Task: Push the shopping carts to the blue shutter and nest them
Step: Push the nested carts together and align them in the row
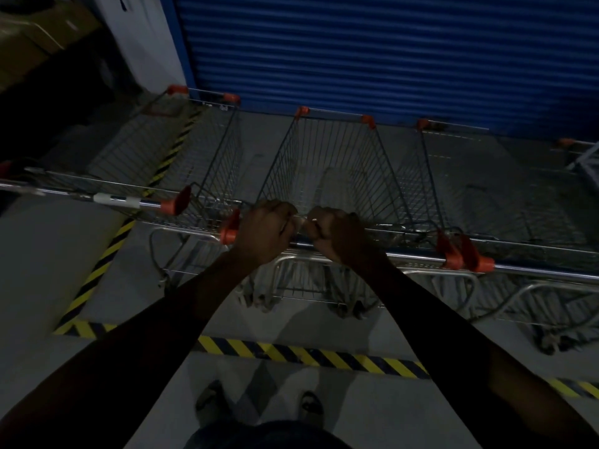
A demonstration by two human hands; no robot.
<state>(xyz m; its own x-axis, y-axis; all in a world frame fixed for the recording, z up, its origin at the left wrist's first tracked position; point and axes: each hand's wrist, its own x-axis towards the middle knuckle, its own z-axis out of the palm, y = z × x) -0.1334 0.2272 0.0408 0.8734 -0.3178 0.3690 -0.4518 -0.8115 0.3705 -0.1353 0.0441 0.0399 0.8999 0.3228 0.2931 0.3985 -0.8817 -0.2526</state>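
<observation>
1. Dim loading bay, seen from above: three silver wire-mesh shopping carts with orange corner caps lined up side by side, noses toward the ribbed blue roller shutter (pixel 372 53) at 12 o'clock.
2. Centre: middle wire cart (pixel 334 163), basket empty, front rim close to the foot of the shutter; whether touching, impossible to tell.
3. Left hand (pixel 264 230) and right hand (pixel 337 233) both curled tight into fists over the chrome push handle with orange end caps (pixel 411 256), knuckles up, almost meeting at mid-bar.
4. Bare forearms stretched forward from 6 o'clock, converging on the handle.
5. At 10 o'clock: left wire cart (pixel 201 150), its own chrome handle bar reaching out toward 9 o'clock, orange cap near the left fist.
6. At 2 o'clock: right wire cart (pixel 486 189), handle end caps side by side with those of the middle cart.
7. Carts standing abreast, not slotted one inside another.
8. Yellow-and-black hazard tape (pixel 311 354) striped across the grey concrete floor (pixel 35 260) at 6 o'clock, another strip running diagonally up toward 11 o'clock beneath the left cart.
9. Two sandalled feet (pixel 311 406) visible at the bottom edge, behind the tape line.
10. Stacked brown cartons (pixel 39 30), barely lit, at the far 10 o'clock corner.
</observation>
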